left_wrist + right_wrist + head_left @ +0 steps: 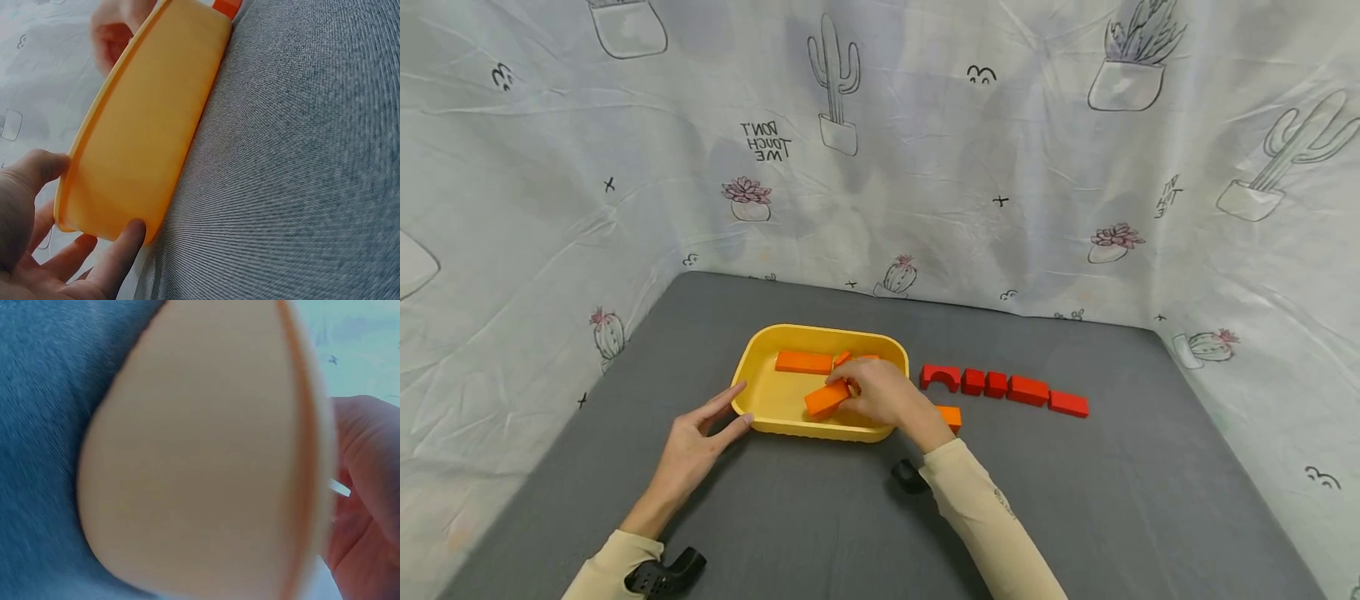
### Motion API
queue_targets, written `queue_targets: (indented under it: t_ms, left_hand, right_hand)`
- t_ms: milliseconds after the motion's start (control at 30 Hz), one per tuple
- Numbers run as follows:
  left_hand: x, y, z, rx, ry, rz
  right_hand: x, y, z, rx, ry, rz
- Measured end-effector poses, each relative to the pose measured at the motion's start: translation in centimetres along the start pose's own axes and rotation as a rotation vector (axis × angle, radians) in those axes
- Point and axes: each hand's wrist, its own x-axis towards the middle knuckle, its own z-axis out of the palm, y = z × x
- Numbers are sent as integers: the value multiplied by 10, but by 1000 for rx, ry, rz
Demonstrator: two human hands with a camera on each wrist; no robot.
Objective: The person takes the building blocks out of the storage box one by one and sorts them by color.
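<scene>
A yellow plastic tray point(820, 429) rests on the grey table. At its left end my left hand point(696, 442) holds the near corner, thumb on the rim and fingers against the end wall, as the left wrist view point(69, 256) shows. My right hand point(880, 392) reaches over the tray and pinches an orange block point(826, 399), tilted above the tray floor. Another orange block point(803, 362) lies along the far wall, with smaller orange pieces point(842, 358) beside it, partly hidden by the right hand. In the right wrist view the tray wall point(200, 456) covers the fingertips.
Right of the tray runs a row of red blocks, from a red arch block point(940, 375) to a flat red block point(1068, 404). An orange block point(950, 417) lies nearer, partly behind the right wrist. A cactus-print cloth point(925, 167) hangs behind the grey table point(1120, 500).
</scene>
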Motion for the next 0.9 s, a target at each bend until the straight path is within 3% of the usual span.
queue_targets:
  t_ms: [267, 533, 900]
  left_hand:
    - [1, -2, 2, -23, -4, 0]
    - [3, -2, 4, -4, 0, 11]
    - [2, 0, 1, 1, 2, -8]
  right_hand:
    - [-32, 17, -29, 152, 144, 13]
    - [-89, 44, -51, 178, 258, 112]
    - [-159, 74, -56, 222, 278, 287]
